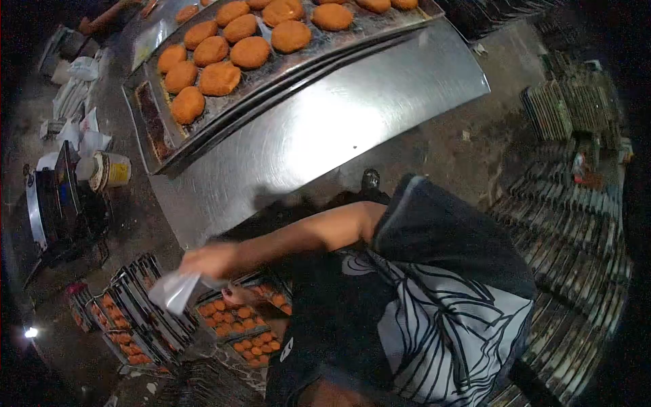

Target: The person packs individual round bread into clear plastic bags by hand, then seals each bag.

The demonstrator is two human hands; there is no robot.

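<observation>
The right hand [209, 260] grips a pale, glossy, thin sheet [175, 292], blurred, near the shiny steel table [271, 156]; best pinched firmly. Left hand [252, 300] just beside: grip cannot be told.

**Loaded tray borne by a shiny metal desk**

A smooth metal desk [407, 88] is lit by strong glare across its middle. Its upper part is covered by a large tray [298, 81], over which orange-brown rounds [249, 52] are spread in rough rows, some close together. A tiny dark speck [354, 146] is seen on the shiny strip beside the tray. The dark, stained floor [434, 156] is dotted with small pale scraps [480, 49]. At left, a pale bucket [115, 170] with a yellow label is stood upon it, near white bags [93, 141]. At right, slatted stacks [569, 217] are ranged in long rows; their footing is hidden.
</observation>
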